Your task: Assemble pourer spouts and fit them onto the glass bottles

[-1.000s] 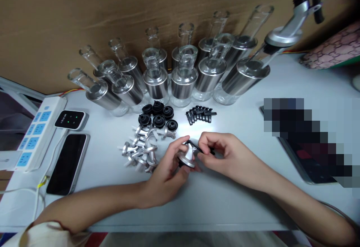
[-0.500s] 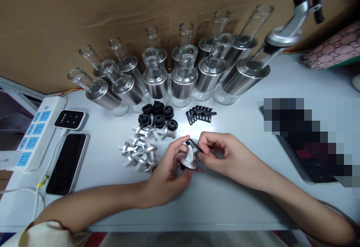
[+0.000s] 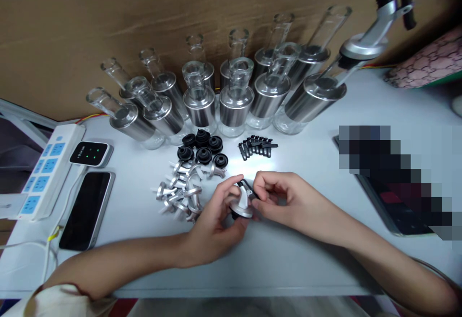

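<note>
While the left hand (image 3: 218,230) grips a silver pourer head (image 3: 241,208) by its round, flared base, the right hand (image 3: 292,201) is closed in a pinch on a slim black lever (image 3: 249,188) at the spout's top. The pourer head is tilted, between both hands, over the smooth white table (image 3: 306,269). Just left lie loose silver spouts (image 3: 193,191) — satin finish, disc-shaped bases — touching one another in a heap. Beyond them sit ribbed, stepped black stoppers (image 3: 204,155); to their right, narrow black clips (image 3: 248,149). Clear glass bottles with brushed-metal sleeves (image 3: 236,100) stand behind.
</note>
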`<state>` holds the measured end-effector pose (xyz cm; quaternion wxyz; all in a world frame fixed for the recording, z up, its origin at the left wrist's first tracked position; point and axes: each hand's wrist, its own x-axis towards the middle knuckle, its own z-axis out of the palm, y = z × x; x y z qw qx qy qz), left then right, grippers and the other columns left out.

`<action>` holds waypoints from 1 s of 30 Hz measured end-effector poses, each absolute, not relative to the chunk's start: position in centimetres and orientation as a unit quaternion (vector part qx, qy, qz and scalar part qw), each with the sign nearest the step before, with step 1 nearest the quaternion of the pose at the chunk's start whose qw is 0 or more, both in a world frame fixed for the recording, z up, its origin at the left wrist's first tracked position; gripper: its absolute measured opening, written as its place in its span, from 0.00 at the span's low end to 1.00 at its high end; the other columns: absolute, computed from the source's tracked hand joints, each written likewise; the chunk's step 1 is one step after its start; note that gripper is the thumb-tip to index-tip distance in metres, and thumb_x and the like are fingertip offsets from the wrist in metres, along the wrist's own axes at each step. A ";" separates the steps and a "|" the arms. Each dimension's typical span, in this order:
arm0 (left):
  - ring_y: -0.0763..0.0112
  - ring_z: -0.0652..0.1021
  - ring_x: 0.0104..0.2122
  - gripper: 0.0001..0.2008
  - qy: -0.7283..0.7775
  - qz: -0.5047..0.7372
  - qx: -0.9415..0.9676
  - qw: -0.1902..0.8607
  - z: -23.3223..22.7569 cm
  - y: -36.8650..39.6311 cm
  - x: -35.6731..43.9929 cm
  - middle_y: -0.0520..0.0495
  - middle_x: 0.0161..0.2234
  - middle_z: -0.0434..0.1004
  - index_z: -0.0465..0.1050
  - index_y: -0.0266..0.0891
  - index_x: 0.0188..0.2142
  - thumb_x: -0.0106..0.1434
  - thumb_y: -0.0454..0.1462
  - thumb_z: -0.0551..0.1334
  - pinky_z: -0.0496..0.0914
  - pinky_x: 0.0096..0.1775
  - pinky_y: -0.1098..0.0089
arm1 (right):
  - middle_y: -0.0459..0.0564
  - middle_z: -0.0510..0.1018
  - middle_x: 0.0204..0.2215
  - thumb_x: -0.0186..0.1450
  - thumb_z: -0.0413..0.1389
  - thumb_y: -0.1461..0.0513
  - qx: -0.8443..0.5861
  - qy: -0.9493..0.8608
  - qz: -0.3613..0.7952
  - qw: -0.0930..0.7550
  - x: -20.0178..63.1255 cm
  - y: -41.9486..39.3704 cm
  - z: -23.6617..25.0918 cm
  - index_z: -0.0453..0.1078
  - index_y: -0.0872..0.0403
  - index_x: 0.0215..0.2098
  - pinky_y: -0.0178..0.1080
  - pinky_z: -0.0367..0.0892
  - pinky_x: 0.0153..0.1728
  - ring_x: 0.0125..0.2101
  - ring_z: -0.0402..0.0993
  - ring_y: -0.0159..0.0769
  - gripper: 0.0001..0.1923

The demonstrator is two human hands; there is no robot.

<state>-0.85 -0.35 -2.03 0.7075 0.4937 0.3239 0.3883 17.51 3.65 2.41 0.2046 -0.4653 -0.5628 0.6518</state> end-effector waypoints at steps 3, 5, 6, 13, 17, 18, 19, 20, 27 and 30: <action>0.73 0.71 0.36 0.27 0.327 0.390 0.501 0.700 -2.0 -0.3 -1.0 0.48 0.42 0.63 0.56 0.50 0.61 0.65 0.33 0.60 0.69 0.44 0.69 | 0.40 0.62 0.21 0.58 0.56 0.63 -0.456 -0.574 0.650 0.199 17.7 3.6 2.3 0.55 0.53 0.24 0.31 0.53 0.23 0.23 0.58 0.27 0.12; 0.73 0.70 0.35 0.26 0.322 0.392 0.507 0.697 -2.0 -0.3 -1.0 0.49 0.42 0.63 0.56 0.52 0.61 0.66 0.34 0.59 0.69 0.44 0.69 | 0.40 0.62 0.21 0.60 0.56 0.62 -0.450 -0.583 0.645 0.202 17.8 3.6 2.4 0.57 0.53 0.25 0.31 0.54 0.23 0.23 0.58 0.27 0.11; 0.73 0.70 0.36 0.26 0.317 0.394 0.509 0.697 -2.0 -0.3 -1.1 0.49 0.42 0.63 0.56 0.54 0.61 0.67 0.34 0.58 0.69 0.44 0.69 | 0.40 0.63 0.21 0.60 0.56 0.62 -0.449 -0.585 0.643 0.205 17.8 3.6 2.4 0.58 0.53 0.26 0.31 0.55 0.23 0.23 0.59 0.27 0.10; 0.72 0.73 0.37 0.22 0.291 0.402 0.520 0.696 -2.1 -0.2 -1.0 0.50 0.40 0.63 0.55 0.56 0.61 0.70 0.38 0.55 0.68 0.46 0.66 | 0.44 0.75 0.23 0.64 0.54 0.62 -0.438 -0.570 0.659 0.222 17.7 3.9 2.8 0.63 0.53 0.29 0.32 0.62 0.26 0.24 0.68 0.29 0.06; 0.70 0.74 0.38 0.20 0.294 0.398 0.524 0.694 -2.3 -0.2 -1.1 0.49 0.39 0.61 0.55 0.55 0.61 0.71 0.41 0.54 0.69 0.44 0.64 | 0.46 0.78 0.25 0.66 0.54 0.60 -0.435 -0.560 0.666 0.234 17.8 4.0 2.9 0.67 0.53 0.32 0.34 0.65 0.30 0.27 0.73 0.31 0.06; 0.69 0.74 0.38 0.20 0.294 0.397 0.527 0.692 -2.3 -0.2 -1.1 0.50 0.39 0.61 0.55 0.55 0.61 0.71 0.41 0.53 0.69 0.44 0.64 | 0.45 0.78 0.25 0.65 0.54 0.60 -0.432 -0.556 0.670 0.236 17.8 4.0 2.8 0.68 0.53 0.32 0.34 0.66 0.31 0.28 0.74 0.32 0.05; 0.69 0.74 0.38 0.20 0.296 0.396 0.530 0.690 -2.3 -0.3 -1.1 0.50 0.39 0.61 0.55 0.55 0.61 0.71 0.42 0.53 0.69 0.43 0.65 | 0.45 0.78 0.25 0.65 0.55 0.60 -0.431 -0.553 0.672 0.237 17.9 4.0 2.8 0.68 0.53 0.32 0.34 0.67 0.32 0.28 0.75 0.32 0.05; 0.69 0.73 0.38 0.20 0.297 0.394 0.533 0.688 -2.4 -0.3 -1.1 0.50 0.39 0.61 0.54 0.55 0.61 0.71 0.42 0.53 0.69 0.43 0.64 | 0.45 0.78 0.24 0.65 0.55 0.60 -0.432 -0.552 0.672 0.238 17.9 4.1 2.8 0.68 0.53 0.32 0.34 0.67 0.32 0.28 0.75 0.32 0.05; 0.70 0.72 0.37 0.20 0.293 0.386 0.560 0.672 -2.3 -0.2 -1.0 0.49 0.38 0.62 0.52 0.50 0.60 0.71 0.45 0.51 0.67 0.42 0.66 | 0.48 0.77 0.26 0.59 0.58 0.60 -0.476 -0.566 0.627 0.245 17.9 4.3 2.6 0.73 0.55 0.35 0.36 0.67 0.29 0.27 0.71 0.33 0.07; 0.70 0.72 0.36 0.20 0.290 0.382 0.572 0.665 -2.3 -0.1 -1.0 0.48 0.38 0.61 0.51 0.48 0.60 0.71 0.46 0.51 0.67 0.42 0.66 | 0.48 0.77 0.26 0.59 0.59 0.58 -0.466 -0.551 0.650 0.238 17.9 4.3 2.7 0.73 0.55 0.34 0.36 0.69 0.30 0.27 0.72 0.33 0.09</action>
